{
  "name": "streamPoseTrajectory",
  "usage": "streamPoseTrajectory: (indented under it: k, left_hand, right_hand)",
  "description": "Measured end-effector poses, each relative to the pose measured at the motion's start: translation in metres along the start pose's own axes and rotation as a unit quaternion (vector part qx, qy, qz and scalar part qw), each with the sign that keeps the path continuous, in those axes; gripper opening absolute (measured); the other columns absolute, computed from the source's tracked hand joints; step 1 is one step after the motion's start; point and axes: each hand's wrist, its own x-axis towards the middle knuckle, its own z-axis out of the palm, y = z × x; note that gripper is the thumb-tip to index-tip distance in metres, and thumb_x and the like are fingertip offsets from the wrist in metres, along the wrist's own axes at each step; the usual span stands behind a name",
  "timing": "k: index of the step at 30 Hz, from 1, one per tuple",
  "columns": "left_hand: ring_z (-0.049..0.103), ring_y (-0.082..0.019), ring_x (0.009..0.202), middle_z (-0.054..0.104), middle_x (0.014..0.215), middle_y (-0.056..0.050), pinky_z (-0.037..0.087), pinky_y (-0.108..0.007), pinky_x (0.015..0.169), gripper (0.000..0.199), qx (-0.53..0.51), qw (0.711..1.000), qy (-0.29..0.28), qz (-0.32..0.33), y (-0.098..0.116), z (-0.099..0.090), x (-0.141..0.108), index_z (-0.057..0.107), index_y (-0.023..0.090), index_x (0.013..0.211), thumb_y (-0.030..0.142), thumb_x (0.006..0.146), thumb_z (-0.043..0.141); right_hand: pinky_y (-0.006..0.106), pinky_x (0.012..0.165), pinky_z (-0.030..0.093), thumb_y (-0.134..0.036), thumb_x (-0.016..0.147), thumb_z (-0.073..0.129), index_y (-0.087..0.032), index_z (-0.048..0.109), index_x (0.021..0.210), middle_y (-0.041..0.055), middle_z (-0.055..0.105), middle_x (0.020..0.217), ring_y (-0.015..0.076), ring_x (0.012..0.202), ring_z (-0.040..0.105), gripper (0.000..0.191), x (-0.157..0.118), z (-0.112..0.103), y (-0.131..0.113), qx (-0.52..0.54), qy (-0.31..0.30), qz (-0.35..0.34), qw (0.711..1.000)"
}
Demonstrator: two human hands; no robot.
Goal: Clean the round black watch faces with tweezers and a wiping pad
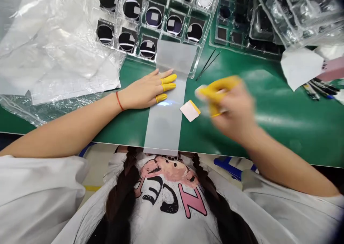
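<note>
My left hand (pixel 150 90) lies flat and open on a translucent plastic strip (pixel 163 129), with yellow finger cots on three fingers. The strip runs from over the clear tray down to the table's near edge. My right hand (pixel 231 108), smeared by motion, is raised right of the strip. Its yellow-cotted fingers are pinched on a small white piece (pixel 200 91), too blurred to name exactly. Between my hands, touching the strip's right edge, lies a small pale square pad (pixel 189 111) with a yellow edge.
A clear compartment tray (pixel 197 54) at the back holds several round dark discs. Black tweezers (pixel 206 65) lie beside it. Crumpled plastic bags (pixel 53 32) and papers (pixel 77 81) cover the left. More trays (pixel 295 14), white paper (pixel 302 66) and pens (pixel 318 88) sit at right.
</note>
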Motion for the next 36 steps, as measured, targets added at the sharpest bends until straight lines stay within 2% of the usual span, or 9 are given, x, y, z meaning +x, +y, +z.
streamPoseTrajectory:
  k: [4, 7, 11, 15, 19, 23, 27, 30, 36]
  left_hand:
    - [0.023, -0.029, 0.158, 0.033, 0.165, -0.017, 0.014, -0.06, 0.127, 0.052, 0.028, 0.999, -0.017, 0.002, 0.003, 0.003, -0.005, 0.04, 0.012, 0.152, 0.034, 0.106, 0.033]
    - [0.021, -0.028, 0.158, 0.031, 0.166, -0.015, 0.015, -0.059, 0.127, 0.053, 0.028, 1.0, -0.008, 0.007, 0.001, 0.005, -0.006, 0.037, 0.015, 0.154, 0.036, 0.106, 0.032]
    - [0.019, -0.029, 0.159, 0.029, 0.167, -0.013, 0.012, -0.06, 0.127, 0.054, 0.021, 1.0, -0.019, 0.006, 0.001, 0.003, -0.005, 0.034, 0.017, 0.156, 0.037, 0.105, 0.033]
    - [0.019, -0.03, 0.159, 0.026, 0.168, -0.012, 0.009, -0.059, 0.128, 0.056, 0.006, 0.999, -0.032, -0.01, 0.003, 0.0, -0.007, 0.037, 0.017, 0.155, 0.039, 0.104, 0.029]
    - [0.017, -0.029, 0.159, 0.025, 0.169, -0.003, 0.006, -0.059, 0.13, 0.06, -0.011, 1.0, -0.018, -0.005, -0.004, 0.005, -0.007, 0.036, 0.019, 0.156, 0.044, 0.102, 0.026]
    - [0.017, -0.027, 0.158, 0.028, 0.168, 0.002, 0.006, -0.059, 0.131, 0.059, -0.01, 1.0, -0.003, -0.004, -0.006, 0.009, -0.007, 0.037, 0.02, 0.154, 0.043, 0.101, 0.026]
    - [0.021, -0.028, 0.158, 0.032, 0.167, -0.004, 0.009, -0.061, 0.129, 0.056, -0.004, 1.0, 0.004, -0.015, 0.001, 0.006, -0.009, 0.04, 0.013, 0.151, 0.039, 0.103, 0.028]
    - [0.023, -0.032, 0.157, 0.035, 0.165, -0.006, 0.011, -0.065, 0.128, 0.053, -0.001, 1.0, 0.02, -0.012, 0.005, 0.005, -0.012, 0.043, 0.018, 0.151, 0.038, 0.101, 0.04]
    - [0.017, -0.04, 0.157, 0.025, 0.168, -0.017, 0.01, -0.069, 0.125, 0.062, 0.025, 0.999, 0.029, -0.037, 0.029, 0.01, -0.032, 0.039, 0.014, 0.152, 0.043, 0.099, 0.051]
  right_hand:
    - [0.036, 0.073, 0.053, -0.007, 0.089, 0.047, -0.021, 0.068, 0.114, 0.0085, 0.067, 0.102, 0.0196, 0.088, 0.059, 0.036, 0.025, 0.048, -0.014, -0.066, -0.002, -0.092, 0.994]
    - [0.037, 0.077, 0.054, -0.01, 0.092, 0.046, -0.023, 0.068, 0.116, 0.0078, 0.066, 0.103, 0.0194, 0.091, 0.061, 0.035, 0.036, 0.059, -0.006, -0.054, 0.028, -0.07, 0.996]
    - [0.038, 0.08, 0.055, -0.014, 0.094, 0.048, -0.026, 0.07, 0.114, 0.0067, 0.066, 0.104, 0.0188, 0.095, 0.063, 0.032, 0.033, 0.058, 0.001, -0.007, 0.08, -0.022, 0.997]
    - [0.04, 0.083, 0.055, -0.018, 0.095, 0.051, -0.029, 0.072, 0.111, 0.0055, 0.067, 0.103, 0.0188, 0.094, 0.064, 0.029, 0.019, 0.064, -0.007, 0.02, 0.079, 0.052, 0.995]
    - [0.04, 0.083, 0.056, -0.02, 0.093, 0.052, -0.028, 0.074, 0.105, 0.0057, 0.068, 0.101, 0.0196, 0.093, 0.064, 0.026, 0.01, 0.07, -0.004, 0.046, 0.076, 0.111, 0.99]
    - [0.042, 0.082, 0.056, -0.024, 0.095, 0.05, -0.028, 0.073, 0.105, 0.007, 0.067, 0.098, 0.0219, 0.095, 0.064, 0.026, 0.005, 0.061, 0.001, 0.039, 0.125, 0.164, 0.978]
    - [0.048, 0.087, 0.054, -0.023, 0.095, 0.048, -0.029, 0.073, 0.108, 0.0083, 0.067, 0.105, 0.0245, 0.101, 0.063, 0.029, -0.004, 0.053, -0.02, 0.016, 0.104, 0.159, 0.982]
    - [0.049, 0.089, 0.054, -0.02, 0.093, 0.049, -0.029, 0.073, 0.106, 0.0074, 0.067, 0.105, 0.0237, 0.099, 0.063, 0.029, -0.012, 0.055, -0.032, 0.0, 0.11, 0.129, 0.986]
    - [0.044, 0.085, 0.056, -0.017, 0.089, 0.055, -0.026, 0.074, 0.097, 0.0036, 0.07, 0.092, 0.0205, 0.093, 0.064, 0.023, -0.026, 0.048, -0.025, 0.076, 0.154, 0.184, 0.968]
